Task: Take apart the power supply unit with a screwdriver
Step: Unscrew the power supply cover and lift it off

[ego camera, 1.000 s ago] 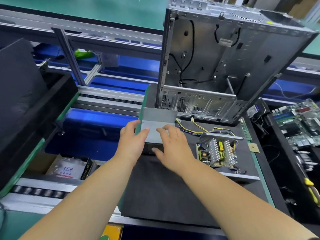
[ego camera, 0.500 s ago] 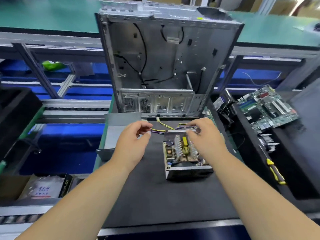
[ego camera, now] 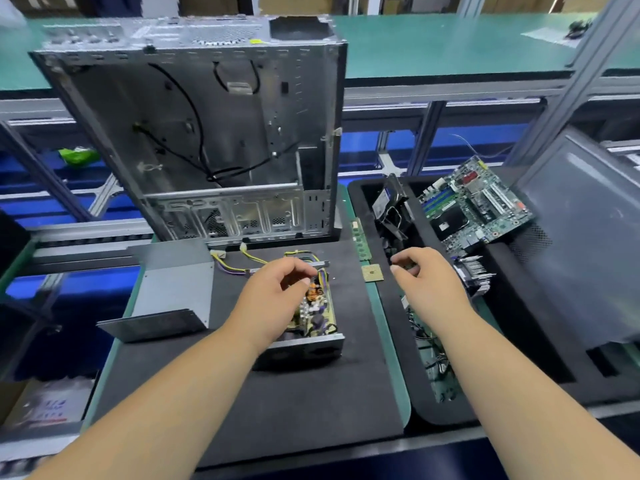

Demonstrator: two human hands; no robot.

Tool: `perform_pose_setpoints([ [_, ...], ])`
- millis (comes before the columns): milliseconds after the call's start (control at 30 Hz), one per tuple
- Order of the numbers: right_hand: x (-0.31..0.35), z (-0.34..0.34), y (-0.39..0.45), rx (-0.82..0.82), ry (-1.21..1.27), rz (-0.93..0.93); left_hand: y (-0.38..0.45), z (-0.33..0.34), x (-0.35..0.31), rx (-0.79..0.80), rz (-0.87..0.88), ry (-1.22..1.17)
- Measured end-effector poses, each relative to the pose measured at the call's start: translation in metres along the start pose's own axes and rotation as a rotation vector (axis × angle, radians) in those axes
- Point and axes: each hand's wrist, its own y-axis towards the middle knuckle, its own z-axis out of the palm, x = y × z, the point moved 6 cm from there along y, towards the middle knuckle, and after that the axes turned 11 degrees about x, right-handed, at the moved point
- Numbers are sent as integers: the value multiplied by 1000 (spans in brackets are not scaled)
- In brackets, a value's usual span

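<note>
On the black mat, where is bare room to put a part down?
The near strip of the black mat, between the open power supply and the front edge, is bare. Another bare patch lies between the supply and the CPU chip. The black bin is crowded with cables and a motherboard.

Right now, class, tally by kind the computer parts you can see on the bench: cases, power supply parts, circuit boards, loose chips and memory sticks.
Computer case: 1
Power supply parts: 2, the removed metal cover and the opened unit
Motherboard: 1
Loose processor chip: 1
Memory stick: 1
Total: 6
</note>
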Motion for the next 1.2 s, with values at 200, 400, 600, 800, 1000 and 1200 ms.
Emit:
perform_pose_setpoints([
  [200, -75, -32, 1, -19, -5, 110, 17, 59, -14, 70, -37, -11],
  [400, -143, -56, -14, -26, -54, 290, 27, 112, -36, 90, 3, 51],
  [600, -168, -50, -21, 165, -137, 419, 30, 133, -46, 95, -6, 87],
  [800, -170, -34, -24, 357, -167, 489, 24, 130, -41, 86, -51, 74],
  [1000, -159, -34, -14, 331, -230, 459, 12, 109, -33, 12, -83, 62],
  [1200, -124, -33, 5, 224, -82, 298, 3, 83, -23, 55, -147, 216],
])
